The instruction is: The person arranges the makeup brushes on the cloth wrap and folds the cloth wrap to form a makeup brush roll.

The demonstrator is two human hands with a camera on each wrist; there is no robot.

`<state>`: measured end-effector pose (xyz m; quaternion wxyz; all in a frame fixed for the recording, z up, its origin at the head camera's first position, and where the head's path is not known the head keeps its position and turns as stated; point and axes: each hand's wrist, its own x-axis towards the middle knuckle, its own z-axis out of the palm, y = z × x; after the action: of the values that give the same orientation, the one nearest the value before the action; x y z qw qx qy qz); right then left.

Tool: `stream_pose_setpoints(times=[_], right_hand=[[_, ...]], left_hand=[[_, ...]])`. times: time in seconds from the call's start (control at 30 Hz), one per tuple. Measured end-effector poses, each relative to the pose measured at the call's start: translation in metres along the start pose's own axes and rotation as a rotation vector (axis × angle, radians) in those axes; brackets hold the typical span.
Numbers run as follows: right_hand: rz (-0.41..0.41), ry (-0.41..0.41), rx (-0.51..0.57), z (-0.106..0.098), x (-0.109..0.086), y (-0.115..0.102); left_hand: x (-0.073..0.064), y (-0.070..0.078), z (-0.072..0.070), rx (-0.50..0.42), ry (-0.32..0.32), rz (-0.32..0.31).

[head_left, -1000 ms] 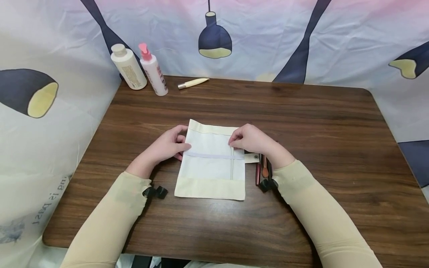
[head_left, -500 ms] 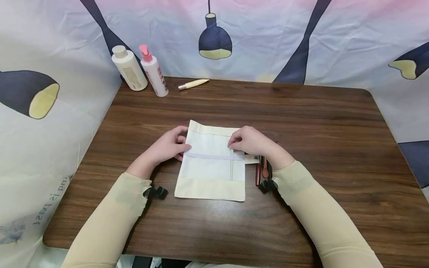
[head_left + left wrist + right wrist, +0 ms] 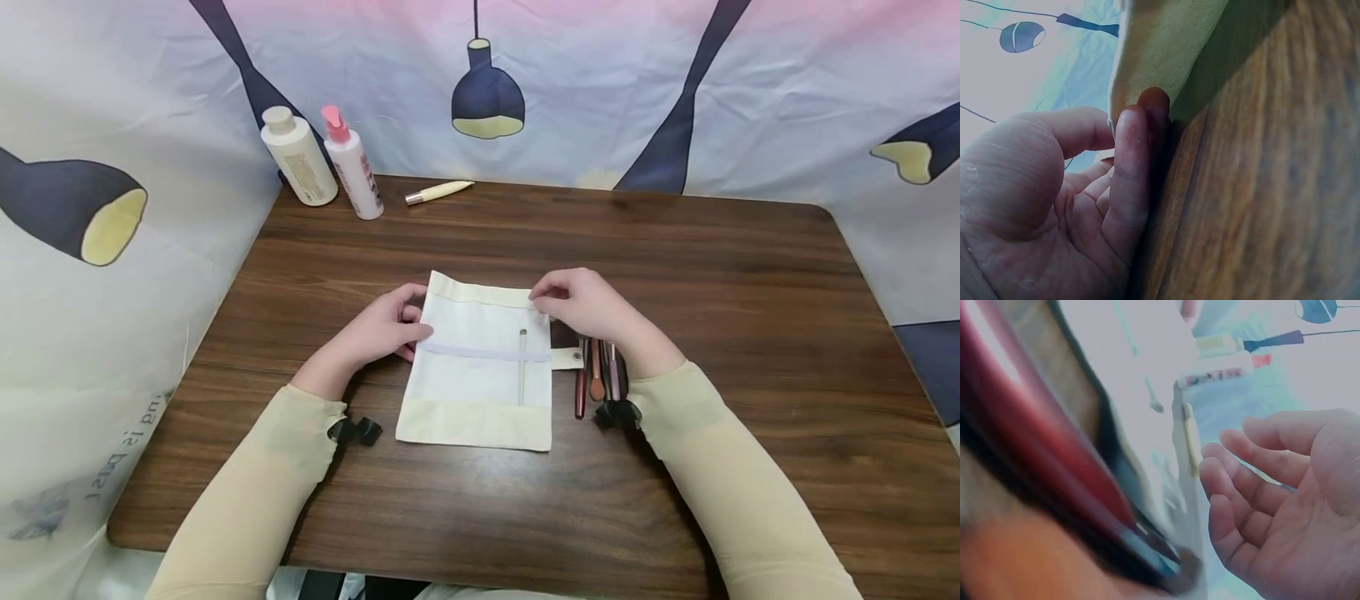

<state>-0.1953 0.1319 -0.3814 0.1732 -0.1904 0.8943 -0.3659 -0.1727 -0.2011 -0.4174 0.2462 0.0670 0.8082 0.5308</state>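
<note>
One slim brush (image 3: 522,367) lies under the lilac band (image 3: 465,352) of the cloth pouch (image 3: 461,321), so slotting brushes into place appears to be the step in hand. The left hand (image 3: 378,333) pinches the pouch's edge at 9 o'clock; the right hand (image 3: 583,302), at 2, has loosely bent fingers pinching nothing visible, and whether they touch the cloth cannot be told. Next probably calls for lifting one of the loose brushes (image 3: 596,367) at 3 o'clock.

The pouch sits mid-table, on brown wood (image 3: 712,292). Around 11 stand a white bottle (image 3: 302,162) and a pump bottle (image 3: 356,175); a cream pen-shaped thing (image 3: 440,192) lies near 12. Beyond hangs a lamp-printed sheet (image 3: 585,100).
</note>
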Motion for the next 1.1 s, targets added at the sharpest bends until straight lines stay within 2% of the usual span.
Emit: stream_pose_setpoints(times=[0.27,0.37,0.73,0.9,1.1], right_hand=[[0.068,0.126,0.001,-0.033,-0.030,0.013],[0.096,0.146,-0.012,-0.041,-0.042,0.022],[0.185,0.111,-0.036,-0.042,-0.068,0.045],[0.251,0.108,-0.134,-0.040,-0.074,0.051],[0.333,0.055,-0.283,-0.037,-0.077,0.055]], left_hand=[[0.002,0.000,0.001,0.017,0.001,-0.001],[0.002,0.000,0.000,0.024,0.008,0.000],[0.001,-0.003,0.000,0.012,0.003,0.010],[0.000,-0.003,0.000,0.010,0.007,0.016],[0.001,-0.003,0.000,0.012,0.002,0.008]])
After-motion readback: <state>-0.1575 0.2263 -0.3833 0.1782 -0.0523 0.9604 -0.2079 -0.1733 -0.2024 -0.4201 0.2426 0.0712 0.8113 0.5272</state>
